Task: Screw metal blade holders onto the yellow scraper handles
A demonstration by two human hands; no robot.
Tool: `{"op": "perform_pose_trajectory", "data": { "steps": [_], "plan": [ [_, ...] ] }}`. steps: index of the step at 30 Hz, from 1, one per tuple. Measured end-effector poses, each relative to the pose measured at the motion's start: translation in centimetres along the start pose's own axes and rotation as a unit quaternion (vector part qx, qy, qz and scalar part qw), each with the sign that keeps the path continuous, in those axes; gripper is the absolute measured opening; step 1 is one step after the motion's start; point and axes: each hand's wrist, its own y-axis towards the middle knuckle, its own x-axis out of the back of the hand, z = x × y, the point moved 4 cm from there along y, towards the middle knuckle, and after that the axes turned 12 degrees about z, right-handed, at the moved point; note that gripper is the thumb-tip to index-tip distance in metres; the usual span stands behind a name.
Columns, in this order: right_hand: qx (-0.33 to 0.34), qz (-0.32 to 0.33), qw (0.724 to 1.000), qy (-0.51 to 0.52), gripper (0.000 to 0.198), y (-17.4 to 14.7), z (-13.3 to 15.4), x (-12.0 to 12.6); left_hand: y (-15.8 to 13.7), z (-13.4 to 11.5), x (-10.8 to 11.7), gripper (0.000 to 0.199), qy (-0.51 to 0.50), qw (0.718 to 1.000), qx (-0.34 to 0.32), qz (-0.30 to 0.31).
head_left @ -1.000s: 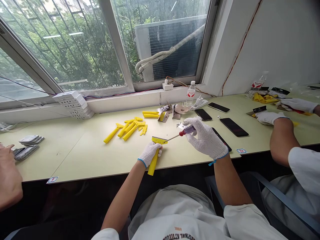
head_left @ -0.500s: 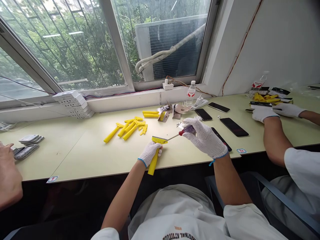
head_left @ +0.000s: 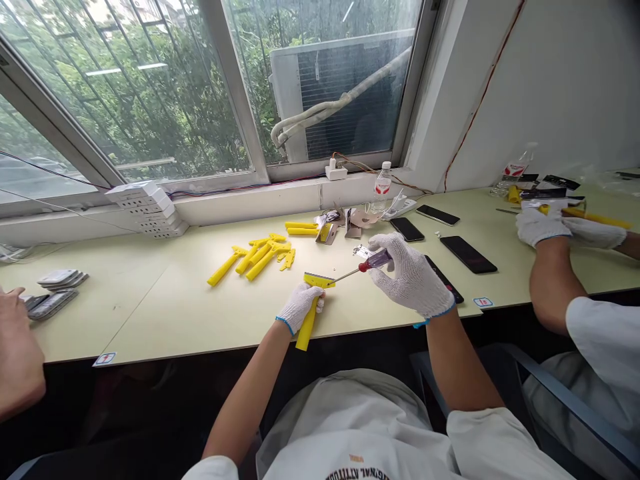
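My left hand, in a white knit glove, is closed around the neck of a yellow scraper just above the table's front edge. The scraper's wide head, with a grey strip along its top, points away from me. My right hand, gloved too, grips a screwdriver with a red and purplish handle. The shaft slants down to the left, and its tip meets the right end of the scraper head. A screw under the tip is too small to make out. Several yellow scraper handles lie beyond my left hand.
Small yellow plates and opened packaging lie further back. Phones rest on the right, near a water bottle. A co-worker's gloved hands work at far right; another person's bare arm is at far left.
My right hand's fingers have shifted and loosened slightly on the screwdriver handle; its tip stays on the scraper head. At the right, the co-worker's hands have moved right and now hold a yellow piece.
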Motion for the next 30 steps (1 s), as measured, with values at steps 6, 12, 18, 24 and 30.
{"op": "perform_pose_trajectory", "data": {
  "steps": [6, 12, 18, 24, 30],
  "plan": [
    [0.015, 0.030, 0.995, 0.090, 0.039, -0.11, -0.22, -0.32, -0.07, -0.04, -0.02, 0.010, -0.004, 1.000, 0.004, -0.003],
    [-0.002, 0.014, 1.000, 0.004, 0.044, -0.03, -0.42, -0.36, 0.19, 0.16, 0.19, 0.010, 0.000, 1.000, -0.011, 0.003],
    [-0.012, 0.004, 0.999, -0.040, 0.034, 0.04, 0.12, 0.06, 0.04, 0.02, 0.04, 0.008, -0.004, 1.000, 0.003, -0.005],
    [-0.038, -0.019, 0.998, -0.048, 0.034, 0.02, 0.24, -0.27, -0.09, -0.03, 0.02, 0.009, -0.010, 1.000, -0.003, -0.003],
    [-0.091, -0.038, 0.994, -0.045, 0.041, 0.06, 0.11, -0.77, -0.13, -0.09, -0.06, 0.009, -0.016, 1.000, 0.003, -0.010]
  ]
}}
